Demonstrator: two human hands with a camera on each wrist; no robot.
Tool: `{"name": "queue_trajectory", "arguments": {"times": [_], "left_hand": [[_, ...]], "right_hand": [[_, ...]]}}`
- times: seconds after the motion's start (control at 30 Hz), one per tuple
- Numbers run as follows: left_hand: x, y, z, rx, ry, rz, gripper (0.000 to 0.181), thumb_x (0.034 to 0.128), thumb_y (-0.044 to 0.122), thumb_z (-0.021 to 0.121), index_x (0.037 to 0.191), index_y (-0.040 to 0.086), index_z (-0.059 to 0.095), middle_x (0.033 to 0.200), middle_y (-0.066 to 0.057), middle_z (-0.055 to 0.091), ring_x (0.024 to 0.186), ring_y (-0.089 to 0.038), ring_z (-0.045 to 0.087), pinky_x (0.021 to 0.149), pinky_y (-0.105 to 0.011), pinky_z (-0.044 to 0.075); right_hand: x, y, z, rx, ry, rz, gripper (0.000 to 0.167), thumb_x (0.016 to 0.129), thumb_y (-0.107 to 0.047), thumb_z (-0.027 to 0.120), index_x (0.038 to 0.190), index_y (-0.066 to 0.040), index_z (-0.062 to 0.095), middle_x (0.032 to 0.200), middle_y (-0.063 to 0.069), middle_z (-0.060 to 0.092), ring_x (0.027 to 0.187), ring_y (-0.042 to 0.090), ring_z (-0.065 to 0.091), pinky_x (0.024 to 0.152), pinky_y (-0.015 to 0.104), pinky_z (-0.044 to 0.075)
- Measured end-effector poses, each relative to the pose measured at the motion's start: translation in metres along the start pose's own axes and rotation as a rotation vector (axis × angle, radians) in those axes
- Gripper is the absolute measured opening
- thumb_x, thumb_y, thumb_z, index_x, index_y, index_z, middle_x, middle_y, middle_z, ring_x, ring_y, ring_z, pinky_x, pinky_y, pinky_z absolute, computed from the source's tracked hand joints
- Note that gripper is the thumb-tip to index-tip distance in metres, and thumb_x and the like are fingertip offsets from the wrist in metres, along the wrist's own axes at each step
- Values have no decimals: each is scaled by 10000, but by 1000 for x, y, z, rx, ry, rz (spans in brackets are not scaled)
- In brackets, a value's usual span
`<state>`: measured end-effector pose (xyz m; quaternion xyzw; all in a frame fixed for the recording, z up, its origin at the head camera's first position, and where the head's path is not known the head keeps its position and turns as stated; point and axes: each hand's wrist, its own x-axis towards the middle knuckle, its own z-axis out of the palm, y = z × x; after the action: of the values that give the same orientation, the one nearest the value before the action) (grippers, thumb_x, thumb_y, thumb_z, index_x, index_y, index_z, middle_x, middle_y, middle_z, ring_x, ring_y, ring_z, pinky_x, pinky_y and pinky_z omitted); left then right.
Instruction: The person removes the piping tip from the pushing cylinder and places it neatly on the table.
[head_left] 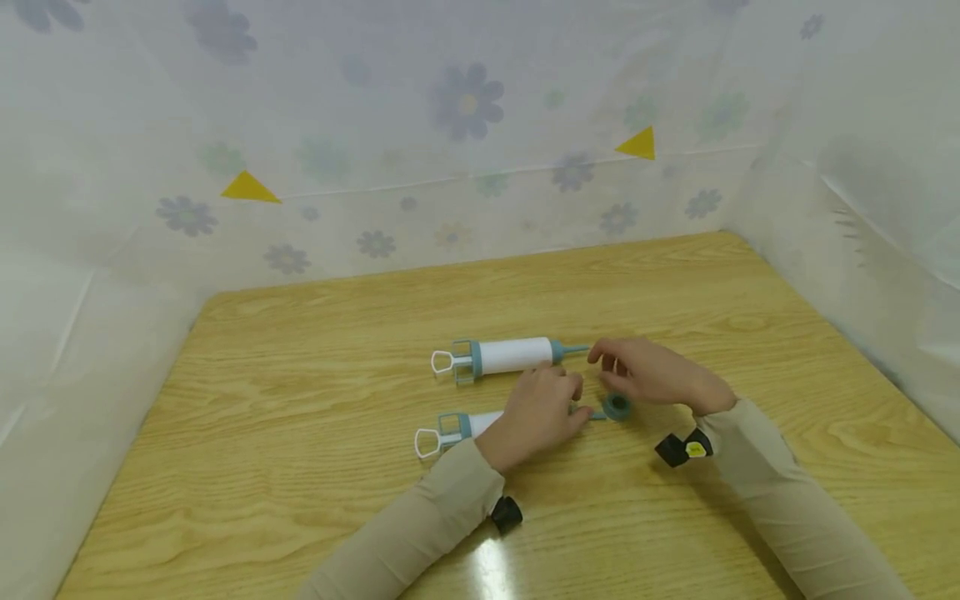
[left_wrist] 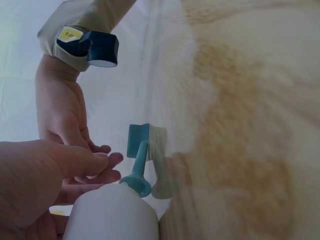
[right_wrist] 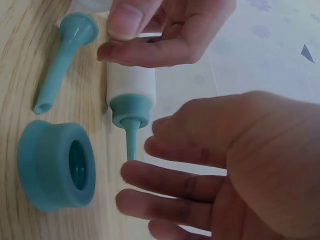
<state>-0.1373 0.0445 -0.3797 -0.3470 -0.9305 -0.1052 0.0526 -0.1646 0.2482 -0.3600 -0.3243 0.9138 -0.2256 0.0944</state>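
Note:
Two large syringe-like tools with white barrels, teal ends and white looped plunger handles lie side by side on the table. The farther syringe (head_left: 516, 356) has its teal nozzle and collar fitted. My left hand (head_left: 542, 415) hovers over the nearer syringe (head_left: 486, 422), hiding much of its barrel; its loosely bent fingers hold nothing visible. By that barrel's tip lies a loose teal nozzle (right_wrist: 62, 62), flared at one end. A teal ring cap (right_wrist: 80, 167) rests just beyond the nozzle. My right hand (head_left: 652, 372) is above the ring cap, near the farther nozzle's tip, fingers relaxed.
The syringes lie mid-way across a wood-grain table (head_left: 300, 517). White sheeting with flower prints (head_left: 468, 104) surrounds the back and sides, and two yellow triangles (head_left: 251, 188) mark the back sheet. Both wrists carry black cameras (head_left: 507, 515).

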Motion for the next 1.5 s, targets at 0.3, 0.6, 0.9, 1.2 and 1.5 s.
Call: {"name": "queue_trajectory", "arguments": {"times": [0.3,0.6,0.9,1.2,1.5], "left_hand": [[-2,-17,-10,-6,87,18,243,862,384,713,863,141,691,801,2,641,711,-139,542,542,-198,417],[-6,-42,-25,-16,28,-97,261,879,363,699,940,112,659,941,-42,624,906,-200,556,694,-302,487],[-21,-70,-32,-161,228,-259,242,849,284,739,959,100,626,1025,-69,595,1022,-264,522,894,-468,382],[-28,-87,-36,-186,256,-347,398,839,324,749,1101,55,617,1208,-136,555,1149,-326,479,987,-524,327],[-32,-96,-39,-214,84,-368,593,822,401,754,1249,35,568,1357,-160,495,1287,-355,419,1100,-542,269]], "right_hand": [[11,6,15,-21,154,-73,117,922,-8,590,1033,-11,626,954,64,647,798,120,586,689,303,514],[16,12,21,-67,255,-118,142,895,2,622,1036,-6,633,1006,104,608,933,265,563,797,430,483],[34,19,28,-90,302,-154,232,872,-12,657,1094,14,593,1076,164,535,1008,327,458,833,470,404],[39,18,26,-65,274,-112,298,890,-33,648,1167,41,567,1111,200,542,1002,364,471,818,501,378],[40,17,27,-80,203,-26,382,914,-118,646,1263,5,551,1179,202,548,1056,378,479,819,553,345]]}}
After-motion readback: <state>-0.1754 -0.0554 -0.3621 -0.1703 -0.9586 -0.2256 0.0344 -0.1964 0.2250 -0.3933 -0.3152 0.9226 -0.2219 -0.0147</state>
